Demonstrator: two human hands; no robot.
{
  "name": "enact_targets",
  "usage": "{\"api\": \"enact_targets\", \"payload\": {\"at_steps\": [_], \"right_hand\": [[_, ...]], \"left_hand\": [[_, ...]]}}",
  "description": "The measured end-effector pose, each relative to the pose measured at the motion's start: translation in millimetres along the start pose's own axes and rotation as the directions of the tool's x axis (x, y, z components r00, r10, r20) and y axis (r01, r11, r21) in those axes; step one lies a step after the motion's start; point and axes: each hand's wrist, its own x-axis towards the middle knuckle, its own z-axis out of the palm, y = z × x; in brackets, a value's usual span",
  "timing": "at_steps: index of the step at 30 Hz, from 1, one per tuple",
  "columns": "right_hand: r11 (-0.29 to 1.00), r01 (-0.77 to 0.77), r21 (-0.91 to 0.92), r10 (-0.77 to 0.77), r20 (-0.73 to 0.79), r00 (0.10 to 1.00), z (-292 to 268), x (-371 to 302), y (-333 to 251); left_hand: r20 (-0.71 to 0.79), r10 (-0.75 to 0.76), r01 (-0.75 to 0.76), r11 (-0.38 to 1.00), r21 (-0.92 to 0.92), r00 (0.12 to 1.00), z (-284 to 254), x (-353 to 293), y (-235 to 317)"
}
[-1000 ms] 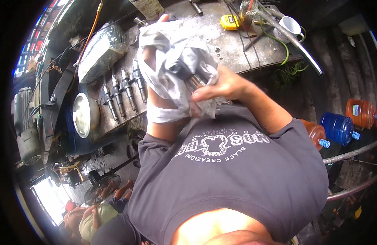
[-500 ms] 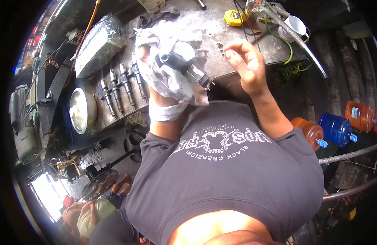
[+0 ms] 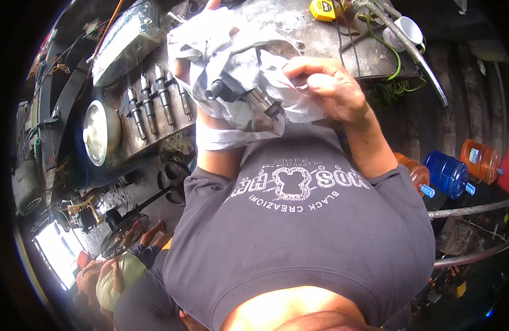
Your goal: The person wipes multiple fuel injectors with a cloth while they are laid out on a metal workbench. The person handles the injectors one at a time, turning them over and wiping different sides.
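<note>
Evidently, both bare hands are raised before the chest, near the worktop's front edge. Left hand (image 3: 181, 67): forearm upright, wrist wrapped by a loose white cloth (image 3: 304, 107) that covers most of the palm; one digit projects beyond its far side. Its fingers, largely hidden, grip a dark-and-silver cylindrical metal part (image 3: 257, 98) through the cloth; the part lies tilted across the folds, its narrow end toward the chest. Right hand (image 3: 337, 91): wrist bent inward, fingers curled, thumb near the index, at the cloth's right side; cannot tell whether they pinch it.

On the grey, stained metal worktop (image 3: 326, 38): four slender dark metal parts (image 3: 148, 105) in a row, left of the cloth.

Markings: the dark grey T-shirt (image 3: 298, 237) bears white lettering around an outlined keyhole-like motif. The yellow tape measure (image 3: 322, 10) carries a dark label, print too small to read. A clear orange plastic jug (image 3: 486, 164), right, has a small pale label, illegible.
</note>
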Motion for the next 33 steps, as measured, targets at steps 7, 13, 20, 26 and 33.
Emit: {"api": "enact_targets", "payload": {"at_steps": [7, 13, 20, 26, 33], "right_hand": [[0.862, -0.263, -0.434, 0.241, -0.107, 0.965, 8.9, 3.4, 12.4], [0.743, -0.236, -0.627, 0.297, -0.007, 0.955, 7.2, 1.5, 8.9], [0.975, -0.207, 0.084, 0.204, 0.046, 0.978, 11.9, -5.0, 24.2], [0.894, -0.287, 0.344, 0.255, 0.137, 0.957, 1.6, -7.7, 25.4], [0.841, -0.414, 0.347, 0.327, 0.283, 0.901, -2.2, -11.3, 44.7]], "left_hand": [[-0.019, 0.003, -0.003, 1.000, -0.029, 1.000, -0.3, -3.4, -0.1], [-0.021, -0.026, 0.023, 0.992, -0.122, 0.999, -2.4, -11.8, 4.0], [0.115, -0.247, 0.270, 0.803, -0.531, 0.962, -3.0, -28.7, 5.6], [0.138, -0.326, 0.315, 0.589, -0.744, 0.935, -1.3, -34.4, 12.0], [0.124, 0.046, -0.061, 0.991, 0.119, 0.991, -1.5, -25.7, -5.5]]}}
